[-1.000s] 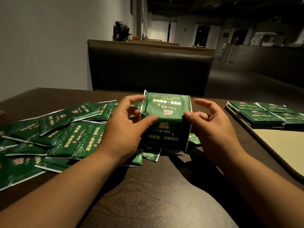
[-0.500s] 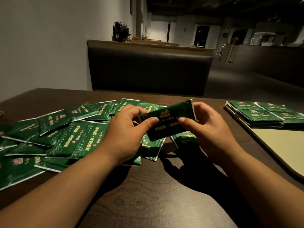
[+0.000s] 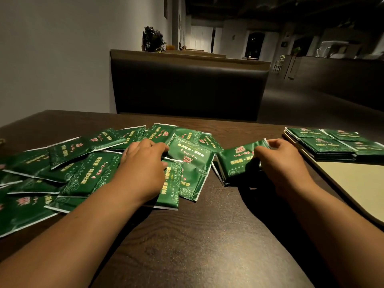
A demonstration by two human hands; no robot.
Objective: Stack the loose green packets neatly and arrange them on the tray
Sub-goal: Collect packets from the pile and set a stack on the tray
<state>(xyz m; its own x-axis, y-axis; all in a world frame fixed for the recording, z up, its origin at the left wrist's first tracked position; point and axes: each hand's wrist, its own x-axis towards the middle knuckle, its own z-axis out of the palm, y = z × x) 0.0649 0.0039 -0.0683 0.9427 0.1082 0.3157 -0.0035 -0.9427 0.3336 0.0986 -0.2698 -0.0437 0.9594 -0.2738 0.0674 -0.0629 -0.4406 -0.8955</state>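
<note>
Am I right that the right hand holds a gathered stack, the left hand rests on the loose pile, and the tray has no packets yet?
Not quite: the head view shows the tray already carrying neat packets at its far end. The rest holds: the right hand grips the gathered stack and the left hand rests on the loose pile.

Table: I see a dark wood-grain top, bare along the side nearest my camera.
Left and middle: loose green packets lie flat on the wood in a scattered, overlapping spread that runs off my view's left edge.
Just right of the spread: a small bundle of packets, tilted, its lower corner seemingly on the wood.
Right: a cream tray lies flat, apart from the spread.
</note>
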